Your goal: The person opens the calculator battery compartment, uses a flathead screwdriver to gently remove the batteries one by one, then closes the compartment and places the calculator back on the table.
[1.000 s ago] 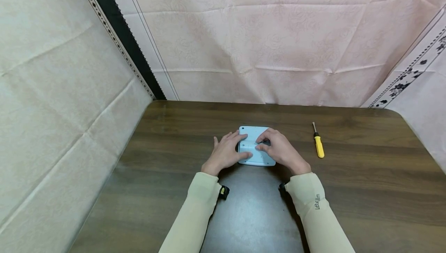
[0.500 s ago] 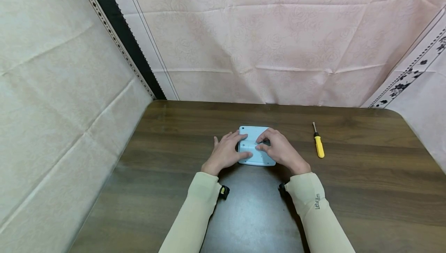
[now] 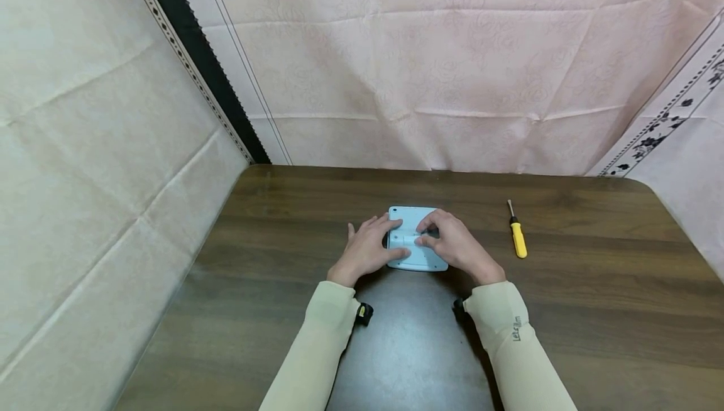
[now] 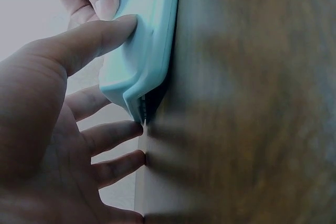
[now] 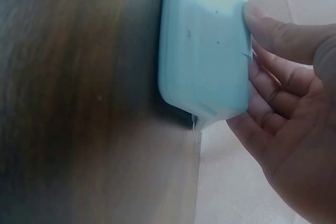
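Note:
A flat light-blue plastic device (image 3: 416,261) lies on the table with its face of small screw holes upward and a raised band across its middle. My left hand (image 3: 366,249) steadies its left side: the thumb (image 4: 123,29) presses the upper face, while other fingers spread straight past its edge to the tabletop. Over the device's middle, my right hand (image 3: 457,244) brings thumb and index finger down close together at the raised band. The right thumb (image 5: 262,27) touches the device's back, and the other right fingers curl underneath. I cannot tell whether a small piece is pinched between those fingertips.
A screwdriver (image 3: 518,238) with a yellow handle lies to the right on the brown wooden table (image 3: 594,285). A grey sheen covers the tabletop between the forearms. Pale cloth (image 3: 452,71) hangs behind the table's far edge and along its left side.

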`<state>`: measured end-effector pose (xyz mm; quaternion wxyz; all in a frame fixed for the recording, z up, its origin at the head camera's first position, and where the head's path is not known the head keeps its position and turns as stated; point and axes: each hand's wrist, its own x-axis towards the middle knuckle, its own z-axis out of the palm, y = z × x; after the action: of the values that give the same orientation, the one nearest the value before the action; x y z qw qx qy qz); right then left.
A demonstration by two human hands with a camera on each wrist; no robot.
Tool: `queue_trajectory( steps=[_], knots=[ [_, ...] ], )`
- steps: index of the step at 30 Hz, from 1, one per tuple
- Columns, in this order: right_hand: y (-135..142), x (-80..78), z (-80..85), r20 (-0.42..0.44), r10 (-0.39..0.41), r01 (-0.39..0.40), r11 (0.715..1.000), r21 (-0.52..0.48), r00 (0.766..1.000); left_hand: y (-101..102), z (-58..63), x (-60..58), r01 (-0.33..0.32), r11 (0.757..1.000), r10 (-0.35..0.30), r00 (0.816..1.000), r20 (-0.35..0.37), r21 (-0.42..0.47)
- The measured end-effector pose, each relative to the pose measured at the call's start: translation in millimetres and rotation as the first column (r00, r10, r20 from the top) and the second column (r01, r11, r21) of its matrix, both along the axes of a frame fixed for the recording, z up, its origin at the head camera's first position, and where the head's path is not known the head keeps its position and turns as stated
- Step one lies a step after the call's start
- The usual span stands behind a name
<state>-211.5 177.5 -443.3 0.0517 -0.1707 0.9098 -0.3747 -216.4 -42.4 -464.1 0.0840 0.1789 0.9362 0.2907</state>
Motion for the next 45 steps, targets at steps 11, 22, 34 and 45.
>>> queue_trajectory(
  steps=[11,22,34,45],
  knots=[
    [2.5,0.8,2.3,0.019,-0.001,0.002,1.000,-0.027,1.000,0.2,0.9,1.0,0.002,1.000,-0.002,1.000,-0.004,0.002],
    [2.0,3.3,5.3,-0.026,-0.015,0.014,0.999,-0.041,1.000,-0.3,1.4,0.8,0.005,1.000,-0.004,1.000,-0.008,0.012],
    [1.8,2.8,4.2,-0.068,-0.065,0.061,0.996,-0.060,0.996,-0.9,0.6,0.7,-0.009,0.999,0.009,1.000,0.007,0.036],
    [11.1,3.2,11.3,-0.080,-0.103,0.099,0.994,-0.050,0.991,1.3,1.2,1.0,-0.043,0.998,0.043,0.999,-0.002,0.050]
  ],
)
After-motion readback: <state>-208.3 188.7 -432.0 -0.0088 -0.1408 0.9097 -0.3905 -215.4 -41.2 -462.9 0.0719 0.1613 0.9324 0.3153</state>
